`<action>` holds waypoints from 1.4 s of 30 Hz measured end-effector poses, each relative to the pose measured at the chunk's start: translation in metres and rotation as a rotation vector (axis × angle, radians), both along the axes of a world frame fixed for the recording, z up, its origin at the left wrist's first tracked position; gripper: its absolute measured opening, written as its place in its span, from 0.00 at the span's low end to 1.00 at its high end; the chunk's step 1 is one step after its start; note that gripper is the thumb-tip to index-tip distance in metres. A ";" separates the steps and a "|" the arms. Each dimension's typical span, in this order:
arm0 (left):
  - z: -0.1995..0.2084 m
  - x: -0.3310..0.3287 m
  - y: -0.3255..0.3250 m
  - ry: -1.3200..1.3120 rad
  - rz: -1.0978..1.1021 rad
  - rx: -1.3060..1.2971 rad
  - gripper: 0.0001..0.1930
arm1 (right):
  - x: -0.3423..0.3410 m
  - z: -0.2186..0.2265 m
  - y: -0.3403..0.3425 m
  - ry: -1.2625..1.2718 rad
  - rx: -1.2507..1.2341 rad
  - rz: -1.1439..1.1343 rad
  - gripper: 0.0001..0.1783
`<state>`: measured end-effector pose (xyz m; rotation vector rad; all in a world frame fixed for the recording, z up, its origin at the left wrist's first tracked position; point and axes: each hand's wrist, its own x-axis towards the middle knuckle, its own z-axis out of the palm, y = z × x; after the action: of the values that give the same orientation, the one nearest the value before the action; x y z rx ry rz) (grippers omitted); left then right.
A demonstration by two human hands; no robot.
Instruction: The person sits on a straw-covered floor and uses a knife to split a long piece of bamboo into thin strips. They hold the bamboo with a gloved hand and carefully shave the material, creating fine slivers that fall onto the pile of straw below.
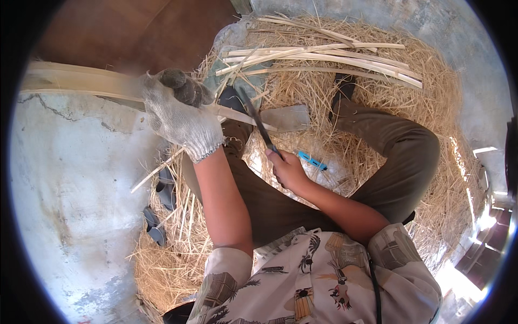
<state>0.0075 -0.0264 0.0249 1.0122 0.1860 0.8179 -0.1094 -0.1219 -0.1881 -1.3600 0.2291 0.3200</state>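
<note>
Nearest the camera, the person sits cross-legged on a bed of straw (431, 108) spread over a concrete floor (70, 189). The bare right hand (286, 170) is closed around the handle of a dark-bladed knife (258, 123), whose edge slants up toward a long pale bamboo strip (81, 81). Just beside that hand a small blue object (312, 160) lies on the straw, too small to identify.

Further out, the left hand (178, 110), in a knitted work glove, is clamped on the bamboo strip near where the blade meets it; the strip runs from the person's lap out past the left edge of the straw bed over the floor.

The risk, judging from this, is the short gap between blade and gloved fingers: if the knife skids along the grain or the strip twists in the grip, the edge could run into the glove or drop toward the knee below.

Farthest away, a bundle of split strips (334, 56) lies across the far edge of the straw.
</note>
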 end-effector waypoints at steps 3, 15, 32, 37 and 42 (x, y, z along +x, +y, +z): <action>-0.007 -0.007 0.012 -0.061 -0.256 0.051 0.19 | 0.000 0.065 -0.012 -0.041 0.254 -0.093 0.21; 0.012 -0.010 -0.017 0.016 -0.115 -0.017 0.19 | 0.014 0.032 -0.012 -0.030 -0.071 -0.125 0.25; -0.002 -0.008 -0.022 -0.008 -0.054 0.027 0.22 | 0.017 0.044 -0.015 -0.187 0.247 -0.393 0.19; -0.001 -0.014 -0.020 0.003 -0.173 0.048 0.18 | -0.010 -0.041 0.011 0.097 0.020 -0.161 0.20; -0.002 -0.013 -0.009 0.006 -0.153 0.034 0.18 | 0.008 0.025 -0.022 0.305 0.263 -0.240 0.20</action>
<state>-0.0053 -0.0350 0.0231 1.0478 0.0986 0.6806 -0.1011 -0.1440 -0.1635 -1.0082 0.5787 0.3421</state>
